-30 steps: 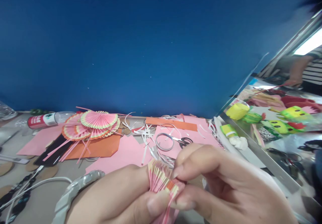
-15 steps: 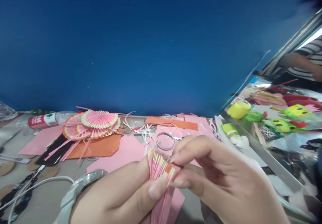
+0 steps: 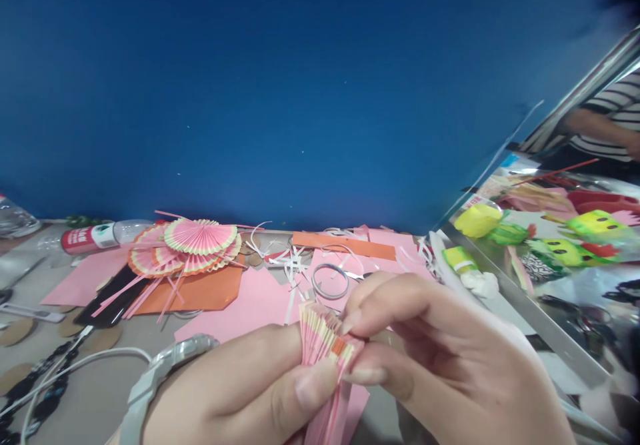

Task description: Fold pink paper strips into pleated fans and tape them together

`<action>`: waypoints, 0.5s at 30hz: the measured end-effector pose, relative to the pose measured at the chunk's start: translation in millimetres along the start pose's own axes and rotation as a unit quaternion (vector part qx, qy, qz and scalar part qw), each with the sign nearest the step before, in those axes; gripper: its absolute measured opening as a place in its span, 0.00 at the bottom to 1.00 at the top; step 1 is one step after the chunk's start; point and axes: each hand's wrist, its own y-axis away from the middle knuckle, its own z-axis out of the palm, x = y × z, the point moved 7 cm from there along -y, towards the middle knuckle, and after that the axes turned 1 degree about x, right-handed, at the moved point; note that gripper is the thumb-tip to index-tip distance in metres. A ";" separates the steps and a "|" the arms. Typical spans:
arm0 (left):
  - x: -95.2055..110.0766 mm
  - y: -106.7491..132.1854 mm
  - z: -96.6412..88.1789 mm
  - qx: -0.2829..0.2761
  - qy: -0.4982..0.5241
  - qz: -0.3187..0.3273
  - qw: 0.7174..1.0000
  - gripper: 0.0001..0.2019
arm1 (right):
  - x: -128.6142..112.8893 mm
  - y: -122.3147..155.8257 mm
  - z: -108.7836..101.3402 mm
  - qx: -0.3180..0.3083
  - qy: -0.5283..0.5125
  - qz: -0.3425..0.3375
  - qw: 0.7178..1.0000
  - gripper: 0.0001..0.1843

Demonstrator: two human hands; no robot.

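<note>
My left hand (image 3: 240, 385) and my right hand (image 3: 440, 358) both pinch a pleated pink paper fan (image 3: 323, 345) with pale yellow and orange edges, held close in front of me. The left thumb and fingers clamp the folded stack from the left. The right thumb and forefinger grip its right edge, where a small orange patch shows. A grey watch (image 3: 150, 381) sits on my left wrist. Finished round paper fans (image 3: 193, 245) on pink sticks lie on the table beyond.
Pink paper sheets (image 3: 250, 298), orange paper (image 3: 200, 291), white paper strips (image 3: 290, 265), a tape ring (image 3: 330, 281) and a lying bottle (image 3: 95, 237) cover the table under a blue wall. Yellow-green paper crafts (image 3: 560, 238) lie right, past a metal rail. Another person's striped sleeve (image 3: 607, 121) shows far right.
My hands have shifted slightly with the fan; the right fingers re-grip its right edge. The other person's arm at far right has moved.
</note>
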 end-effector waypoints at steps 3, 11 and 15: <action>3.0 0.1 6.4 -0.018 0.027 0.016 0.999 0.20 | 0.0 0.7 -0.1 0.001 -0.015 0.008 1.000 0.06; 12.2 -3.8 6.2 -0.020 0.047 0.044 0.998 0.17 | 0.6 0.3 1.1 -0.008 -0.061 -0.003 0.998 0.09; 8.3 -1.1 6.7 -0.038 0.056 0.034 0.997 0.18 | -0.7 1.2 2.4 0.005 -0.073 -0.012 0.997 0.07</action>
